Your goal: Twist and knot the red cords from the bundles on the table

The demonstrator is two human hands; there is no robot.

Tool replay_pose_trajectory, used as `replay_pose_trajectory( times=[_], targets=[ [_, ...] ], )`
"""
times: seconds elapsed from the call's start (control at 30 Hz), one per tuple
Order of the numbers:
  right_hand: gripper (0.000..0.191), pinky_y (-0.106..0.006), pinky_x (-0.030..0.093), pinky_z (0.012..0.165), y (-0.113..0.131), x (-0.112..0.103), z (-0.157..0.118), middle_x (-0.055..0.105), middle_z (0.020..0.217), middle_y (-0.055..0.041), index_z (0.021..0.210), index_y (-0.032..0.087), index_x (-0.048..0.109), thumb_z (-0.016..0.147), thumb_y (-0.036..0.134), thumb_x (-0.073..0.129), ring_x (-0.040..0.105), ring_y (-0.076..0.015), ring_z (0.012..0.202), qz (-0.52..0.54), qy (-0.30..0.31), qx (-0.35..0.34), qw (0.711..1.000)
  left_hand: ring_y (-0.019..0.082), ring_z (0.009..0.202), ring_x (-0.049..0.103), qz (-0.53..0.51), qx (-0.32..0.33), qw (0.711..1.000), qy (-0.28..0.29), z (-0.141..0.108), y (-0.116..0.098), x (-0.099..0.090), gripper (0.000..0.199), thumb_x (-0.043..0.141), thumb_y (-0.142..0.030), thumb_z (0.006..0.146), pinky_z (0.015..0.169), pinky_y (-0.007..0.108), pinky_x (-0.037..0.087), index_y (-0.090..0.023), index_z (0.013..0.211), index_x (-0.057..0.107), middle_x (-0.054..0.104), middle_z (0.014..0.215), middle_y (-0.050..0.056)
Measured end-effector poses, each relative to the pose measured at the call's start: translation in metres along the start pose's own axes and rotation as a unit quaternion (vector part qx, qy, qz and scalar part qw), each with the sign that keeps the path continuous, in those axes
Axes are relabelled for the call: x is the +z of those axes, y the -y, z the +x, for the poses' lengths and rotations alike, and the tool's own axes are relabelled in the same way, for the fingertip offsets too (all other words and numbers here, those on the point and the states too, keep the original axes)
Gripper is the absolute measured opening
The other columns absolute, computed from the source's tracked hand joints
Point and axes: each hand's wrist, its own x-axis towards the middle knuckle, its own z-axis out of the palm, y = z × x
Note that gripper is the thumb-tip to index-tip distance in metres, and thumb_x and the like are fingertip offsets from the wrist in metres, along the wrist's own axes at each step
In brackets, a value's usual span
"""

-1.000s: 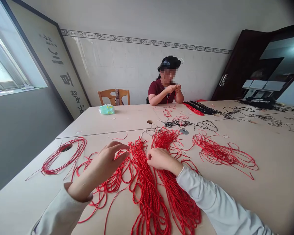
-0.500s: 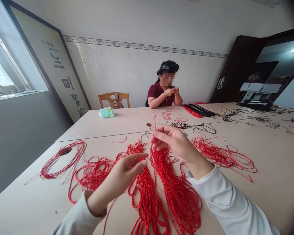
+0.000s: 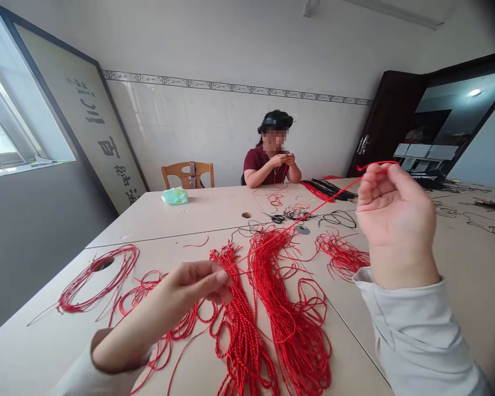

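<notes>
Right hand (image 3: 396,217) — fingers (image 3: 373,187) pinching a limp, featherlight red cord (image 3: 325,201), best taken at its free end — left hand (image 3: 177,294) loose, holding nothing visible, above the snag-prone red cord bundle (image 3: 241,324).

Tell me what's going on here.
At a cream table, a person's right hand pinches a thin red cord and holds it up from a long, loose bundle of red cords. Their empty left hand hovers beside a bundle of twisted red cords. Across the table, a co-worker in a dark red shirt holds something small in both hands.
</notes>
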Motion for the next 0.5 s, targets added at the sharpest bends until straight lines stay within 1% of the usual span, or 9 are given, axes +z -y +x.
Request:
replay_pose_trajectory(
  times=[0.07,0.1,0.13,0.2,0.27,0.33,0.4,0.5],
  targets=[
    [0.02,-0.011,0.053,0.06,0.008,-0.004,0.003,0.067,0.073,-0.0001,0.073,0.014,0.068,0.087,0.009,0.054,0.065,-0.0044,0.061,0.01,-0.024,-0.016,1.0,0.018,0.075,0.061,0.023,0.027,0.997,-0.071,0.001,-0.001,-0.008,0.035,0.051,-0.051,0.088,0.069,0.027,0.05,-0.021,0.081,0.066,0.068,0.079,0.004],
    [0.021,-0.011,0.053,0.059,0.01,-0.005,0.004,0.066,0.071,0.0004,0.072,0.014,0.068,0.087,0.008,0.055,0.064,-0.004,0.059,0.015,-0.03,-0.021,0.999,0.018,0.073,0.06,0.045,0.036,0.993,-0.098,0.001,0.0,-0.013,0.033,0.051,-0.051,0.088,0.068,0.027,0.049,-0.022,0.082,0.066,0.067,0.078,0.003],
    [0.022,-0.011,0.052,0.058,0.012,-0.005,0.004,0.065,0.07,0.0009,0.071,0.014,0.068,0.086,0.007,0.055,0.063,-0.0036,0.058,0.021,-0.034,-0.028,0.999,0.017,0.069,0.058,0.082,0.039,0.989,-0.121,0.001,0.001,-0.017,0.033,0.052,-0.052,0.087,0.064,0.027,0.048,-0.022,0.081,0.065,0.065,0.075,0.002],
    [0.025,-0.01,0.052,0.059,0.016,-0.006,0.005,0.064,0.07,0.0018,0.067,0.015,0.068,0.086,0.006,0.055,0.062,-0.0029,0.058,0.029,-0.034,-0.04,0.998,0.016,0.058,0.051,0.178,0.038,0.97,-0.163,0.002,0.006,-0.027,0.034,0.053,-0.054,0.085,0.053,0.026,0.042,-0.023,0.076,0.062,0.058,0.065,0.0],
    [0.028,-0.009,0.051,0.06,0.019,-0.008,0.007,0.064,0.07,0.0028,0.064,0.016,0.068,0.087,0.005,0.054,0.063,-0.0021,0.06,0.032,-0.036,-0.054,0.997,0.015,0.055,0.047,0.254,0.032,0.946,-0.2,0.002,0.012,-0.037,0.036,0.05,-0.056,0.086,0.05,0.026,0.038,-0.023,0.076,0.06,0.054,0.062,-0.001],
    [0.034,-0.009,0.05,0.061,0.024,-0.01,0.009,0.063,0.068,0.0039,0.063,0.016,0.068,0.088,0.004,0.05,0.062,-0.0012,0.06,0.033,-0.055,-0.065,0.996,0.015,0.055,0.048,0.303,0.024,0.923,-0.237,0.001,0.016,-0.045,0.035,0.049,-0.056,0.087,0.051,0.026,0.037,-0.024,0.081,0.061,0.059,0.065,-0.002],
    [0.038,-0.01,0.049,0.06,0.028,-0.012,0.012,0.062,0.065,0.0047,0.061,0.016,0.067,0.09,0.004,0.045,0.062,-0.0008,0.06,0.041,-0.086,-0.073,0.993,0.016,0.057,0.053,0.333,0.018,0.903,-0.27,-0.001,0.018,-0.054,0.033,0.051,-0.056,0.086,0.054,0.027,0.039,-0.025,0.085,0.062,0.065,0.071,-0.002],
    [0.039,-0.012,0.05,0.06,0.032,-0.016,0.017,0.062,0.066,0.0045,0.06,0.015,0.064,0.092,0.004,0.043,0.061,-0.0012,0.06,0.052,-0.118,-0.082,0.988,0.018,0.067,0.06,0.341,0.016,0.886,-0.313,-0.005,0.019,-0.067,0.031,0.055,-0.055,0.084,0.061,0.026,0.044,-0.026,0.086,0.065,0.071,0.08,-0.002]
  ],
)
